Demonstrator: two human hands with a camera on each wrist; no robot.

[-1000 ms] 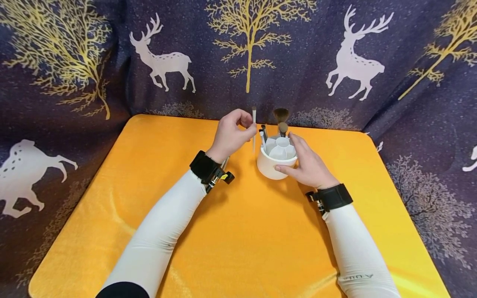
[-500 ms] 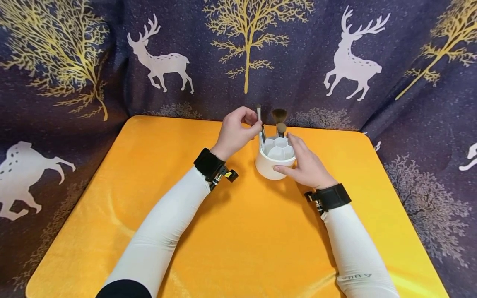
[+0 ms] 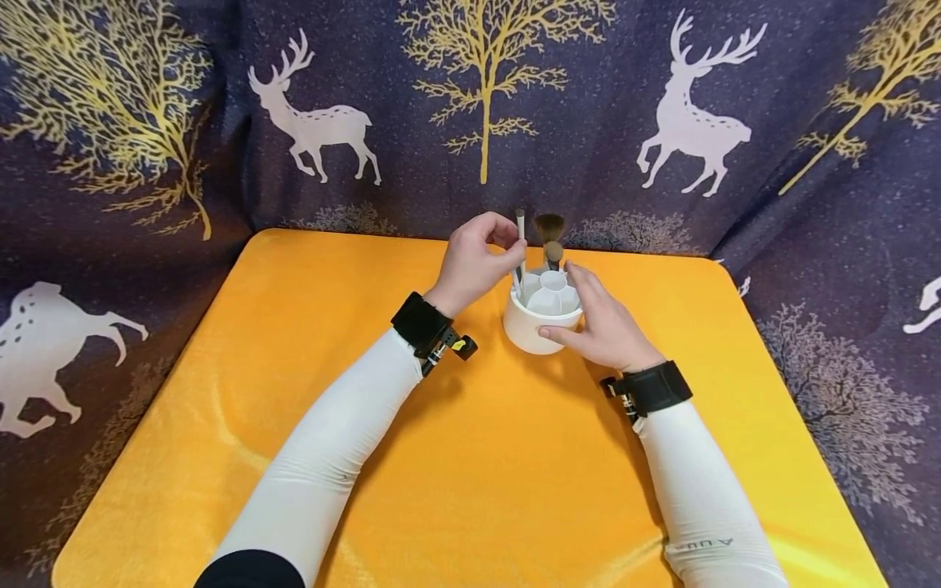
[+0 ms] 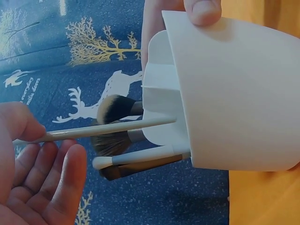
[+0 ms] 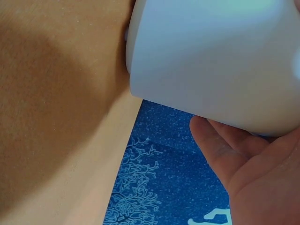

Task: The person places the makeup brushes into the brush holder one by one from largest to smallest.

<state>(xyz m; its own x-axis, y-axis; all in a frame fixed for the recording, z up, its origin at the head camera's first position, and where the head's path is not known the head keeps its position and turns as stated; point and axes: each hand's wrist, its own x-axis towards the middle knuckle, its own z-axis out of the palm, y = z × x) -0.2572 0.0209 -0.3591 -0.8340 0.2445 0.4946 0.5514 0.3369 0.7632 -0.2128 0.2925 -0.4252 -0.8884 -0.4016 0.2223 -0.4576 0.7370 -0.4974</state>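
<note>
In the head view my left hand [image 3: 478,263] pinches a slim makeup brush [image 3: 521,229] between thumb and fingertips, its bristles up. The left wrist view shows the pale handle [image 4: 103,130] with its lower tip at the mouth of a white round brush holder [image 3: 531,333]. My right hand [image 3: 606,322] grips that holder from the right, thumb on the near side by the rim. Several brushes stand in it: a wide dark brush [image 3: 549,226], a round-headed brush [image 4: 117,108], and a small white-handled one [image 4: 136,157] beside a dark one.
The holder stands on a table under a yellow cloth [image 3: 470,457], towards the far edge. Behind hangs a dark blue curtain [image 3: 434,147] with deer and trees. A small camera [image 3: 463,347] on a black strap sits at each wrist.
My left hand has carried the brush rightwards, from beside the holder to over its left part. The right hand keeps its grip on the holder, which stays in place.
</note>
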